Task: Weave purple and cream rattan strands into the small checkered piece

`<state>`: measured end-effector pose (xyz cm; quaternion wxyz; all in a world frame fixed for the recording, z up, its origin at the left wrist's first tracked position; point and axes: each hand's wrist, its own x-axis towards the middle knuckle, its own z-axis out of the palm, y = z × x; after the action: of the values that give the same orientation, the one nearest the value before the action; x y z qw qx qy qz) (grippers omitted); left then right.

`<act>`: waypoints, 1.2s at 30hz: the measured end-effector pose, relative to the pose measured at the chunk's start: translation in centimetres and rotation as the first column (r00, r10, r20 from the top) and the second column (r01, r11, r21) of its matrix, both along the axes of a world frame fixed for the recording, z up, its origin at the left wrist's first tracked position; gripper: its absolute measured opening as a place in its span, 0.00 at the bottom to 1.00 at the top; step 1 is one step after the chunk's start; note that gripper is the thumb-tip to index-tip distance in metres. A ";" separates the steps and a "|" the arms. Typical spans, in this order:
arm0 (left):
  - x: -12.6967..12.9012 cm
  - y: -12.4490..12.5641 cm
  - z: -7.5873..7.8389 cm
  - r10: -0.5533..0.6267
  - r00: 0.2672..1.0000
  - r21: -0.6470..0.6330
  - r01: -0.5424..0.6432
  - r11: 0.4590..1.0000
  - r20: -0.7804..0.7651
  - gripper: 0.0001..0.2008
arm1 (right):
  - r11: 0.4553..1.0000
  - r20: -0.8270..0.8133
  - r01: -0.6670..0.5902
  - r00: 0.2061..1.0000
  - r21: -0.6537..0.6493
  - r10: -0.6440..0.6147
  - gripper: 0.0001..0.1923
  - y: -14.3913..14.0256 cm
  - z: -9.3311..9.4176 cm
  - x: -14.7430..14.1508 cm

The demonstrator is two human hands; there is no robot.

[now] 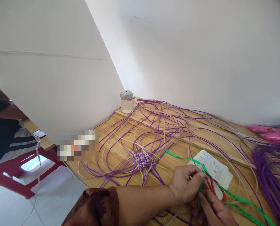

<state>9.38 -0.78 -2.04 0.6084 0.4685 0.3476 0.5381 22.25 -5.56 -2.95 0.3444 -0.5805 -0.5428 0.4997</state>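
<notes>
A green tape measure (239, 196) runs between the fingers of both hands, with loose lengths trailing left and right. My left hand (185, 185) pinches it between thumb and fingers. Close below, my right hand (212, 210) has its fingers closed on the same tape. Behind the hands, red loops (223, 195), which look like scissors handles, show in part; the rest is hidden. They lie by a small sheet of paper (212, 168) with handwriting. Left of the hands is a checkered woven patch (142, 161) of purple and beige strands, its long loose ends spreading over the table.
A lidded glass jar (127, 102) stands at the back corner of the wooden table (121, 144). Bundled purple strands (269, 175) and pink items (271, 133) lie at right. A red stool (19, 179) stands left on the floor, near a partly visible person (1, 135).
</notes>
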 end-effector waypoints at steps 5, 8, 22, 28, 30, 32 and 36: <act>0.0 -0.1 0.2 0.010 1.000 0.000 -0.010 1.000 0.022 0.17 | 0.999 -0.057 -0.039 0.998 0.033 0.041 0.26 -0.3 -0.3 -0.8; -0.1 -0.1 0.4 -0.017 0.999 -0.018 0.017 1.000 0.031 0.17 | 0.999 -0.089 -0.021 0.996 0.044 0.025 0.26 -0.3 0.1 -1.2; -0.5 -0.7 0.9 -0.124 0.992 -0.057 0.123 0.991 -0.008 0.18 | 0.999 -0.167 0.006 0.986 0.047 0.002 0.25 -0.3 0.1 -1.6; -0.4 -0.5 0.5 -0.085 0.992 -0.091 0.077 0.993 -0.092 0.18 | 0.999 -0.224 0.010 0.975 0.033 -0.002 0.24 -0.5 0.8 -1.8; -0.4 -0.3 0.2 -0.084 0.995 -0.133 0.077 0.988 -0.047 0.18 | 1.000 -0.217 -0.002 0.976 0.018 0.006 0.23 -0.6 0.9 -1.7; -0.5 -0.1 -0.2 -0.106 0.994 -0.192 0.104 0.976 0.000 0.18 | 1.000 -0.208 -0.006 0.978 0.014 0.009 0.22 -0.5 0.8 -1.7; -0.6 0.3 -0.3 -0.109 0.994 -0.223 0.103 0.969 -0.013 0.20 | 1.000 -0.216 -0.012 0.976 -0.026 0.006 0.19 -0.5 0.6 -1.7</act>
<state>8.76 -0.51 -2.34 0.6805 0.4222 0.3877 0.4566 20.57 -6.07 -2.39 0.3909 -0.5250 -0.4981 0.5688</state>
